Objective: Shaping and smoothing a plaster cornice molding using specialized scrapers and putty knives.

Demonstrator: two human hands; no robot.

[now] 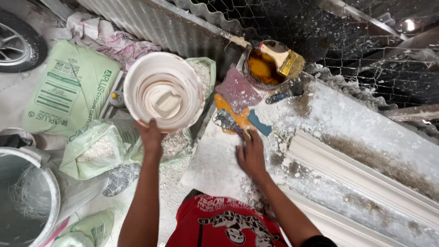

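Left hand [150,135] grips the white bowl's [163,91] rim, tilted; right hand [250,154] lies flat, open, on the plaster-dusted board [215,164]; a firmer rim hold is advisable.

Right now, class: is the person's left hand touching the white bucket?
Touching. The head view shows the left hand gripping the rim of the white bucket, fingers overlapping its lower edge.

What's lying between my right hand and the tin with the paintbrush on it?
In the head view, coloured sandpaper scraps lie between the right hand and the tin.
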